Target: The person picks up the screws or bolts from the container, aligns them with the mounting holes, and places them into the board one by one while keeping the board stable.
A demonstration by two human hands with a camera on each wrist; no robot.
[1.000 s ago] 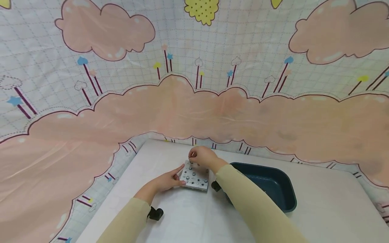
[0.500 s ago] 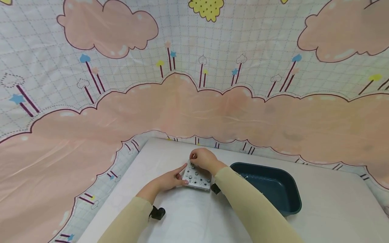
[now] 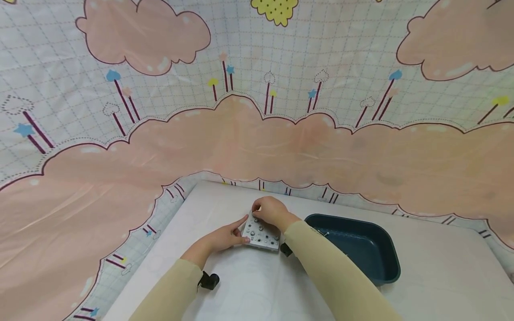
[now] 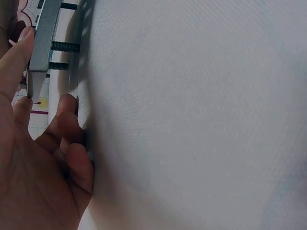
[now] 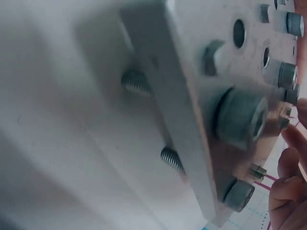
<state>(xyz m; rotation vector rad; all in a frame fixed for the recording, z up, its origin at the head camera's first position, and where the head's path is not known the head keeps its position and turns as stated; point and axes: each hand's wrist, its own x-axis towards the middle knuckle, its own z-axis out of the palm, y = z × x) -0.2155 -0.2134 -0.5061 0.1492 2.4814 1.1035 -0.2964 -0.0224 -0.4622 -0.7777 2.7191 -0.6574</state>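
Observation:
A silver metal plate [image 3: 263, 243], dotted with holes and socket-head screws, stands above the white table on threaded screw ends [image 4: 65, 46] poking out below. My left hand [image 3: 221, 238] steadies its left side, thumb at the near corner and index finger stretched toward the far one. The other left fingers [image 4: 76, 165] curl loosely beneath. Over the plate's far-left part, my right hand [image 3: 273, 211] pinches a small screw [image 5: 285, 123] between thumb and finger. Larger socket-head screws [image 5: 241, 116] sit in the plate nearer the right wrist camera.
Right of the plate stands a dark blue-green bin [image 3: 369, 243], with small metal bits showing inside, partly hidden by the right sleeve [image 3: 333, 267]. A patterned curtain [image 3: 257, 147] hangs behind the white table [image 3: 433, 258]. Small black cameras [image 3: 209, 281] are strapped at both wrists.
The right fingers have lowered slightly onto the plate's far-left part. The left hand keeps its hold on the plate. The whole view has shifted a little.

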